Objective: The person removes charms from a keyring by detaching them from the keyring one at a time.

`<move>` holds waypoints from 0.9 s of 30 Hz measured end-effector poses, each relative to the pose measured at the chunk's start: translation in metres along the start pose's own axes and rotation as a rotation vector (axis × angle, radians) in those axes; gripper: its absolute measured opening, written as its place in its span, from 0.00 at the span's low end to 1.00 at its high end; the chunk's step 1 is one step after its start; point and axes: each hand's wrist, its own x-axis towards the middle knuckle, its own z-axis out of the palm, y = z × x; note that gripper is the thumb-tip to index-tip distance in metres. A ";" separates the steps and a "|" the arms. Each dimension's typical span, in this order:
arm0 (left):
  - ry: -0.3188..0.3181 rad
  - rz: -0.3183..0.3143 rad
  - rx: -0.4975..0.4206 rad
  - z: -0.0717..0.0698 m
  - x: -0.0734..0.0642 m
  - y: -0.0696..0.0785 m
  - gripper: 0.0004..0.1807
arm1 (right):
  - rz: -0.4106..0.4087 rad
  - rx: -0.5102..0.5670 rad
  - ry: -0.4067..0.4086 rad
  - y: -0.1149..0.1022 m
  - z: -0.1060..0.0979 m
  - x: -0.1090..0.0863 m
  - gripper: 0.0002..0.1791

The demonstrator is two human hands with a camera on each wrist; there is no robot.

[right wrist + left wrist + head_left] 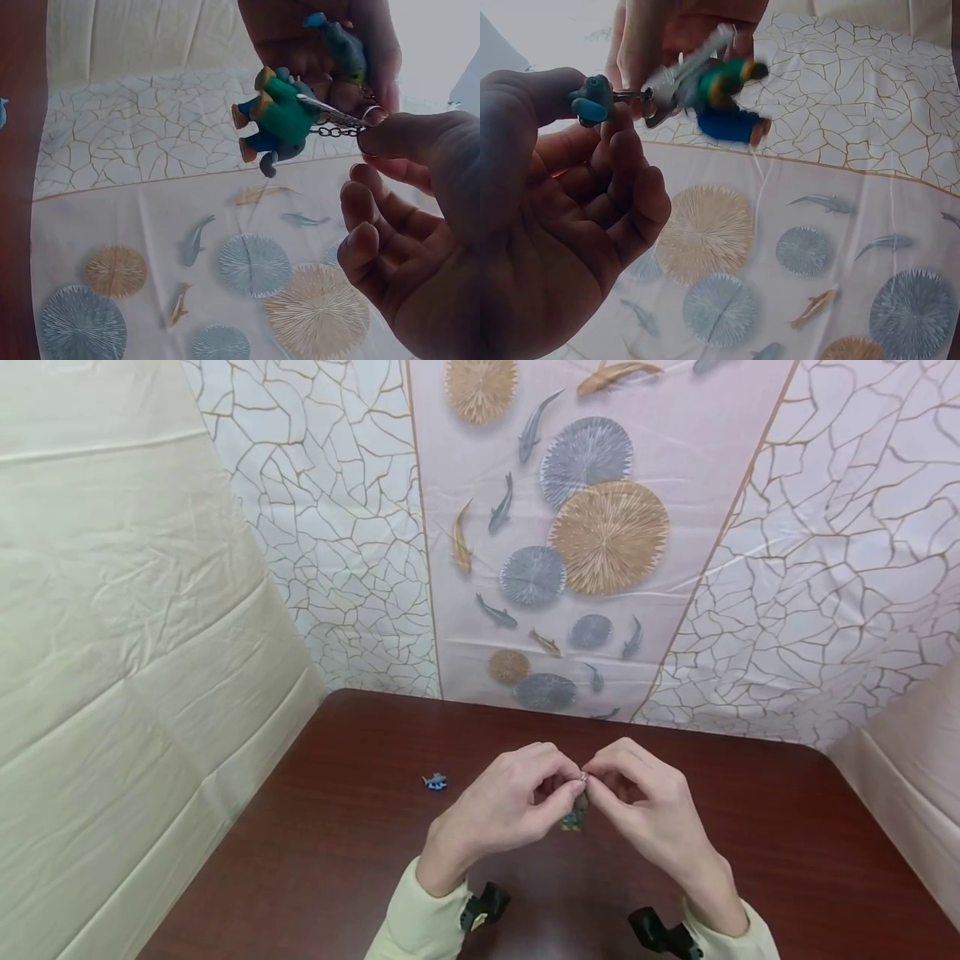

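Both hands meet above the table. My left hand (510,797) pinches a small grey-blue charm (592,105) by its metal link, between thumb and forefinger. Thumb and forefinger of my right hand (652,802) grip a key ring (371,118), its other fingers loosely curled. From that ring a short chain (334,132) runs to grey-headed figures in green (289,112) and blue (261,142) clothes with yellow-brown feet. A flat metal piece (330,109) lies along them. In the head view the fingers mostly hide the figures.
On the dark brown table (360,860), left of the hands, lies another small blue and grey shark-like figure (435,782). A patterned curtain (360,527) hangs behind the table's far edge, and pale cloth (135,652) hangs along the left side.
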 end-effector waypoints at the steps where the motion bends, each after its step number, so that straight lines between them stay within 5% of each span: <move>1: 0.002 -0.004 0.000 0.000 0.000 0.000 0.02 | -0.017 0.002 0.002 -0.001 0.000 0.001 0.19; 9: 0.014 -0.016 0.023 -0.001 0.000 -0.003 0.02 | -0.021 -0.030 0.007 -0.018 0.000 0.010 0.17; 20: -0.002 -0.046 0.045 0.002 0.000 -0.005 0.02 | 0.109 -0.098 -0.018 -0.002 -0.001 -0.003 0.16; 27: -0.032 -0.068 0.083 -0.001 -0.001 -0.003 0.02 | -0.024 -0.169 -0.057 -0.001 -0.001 -0.001 0.08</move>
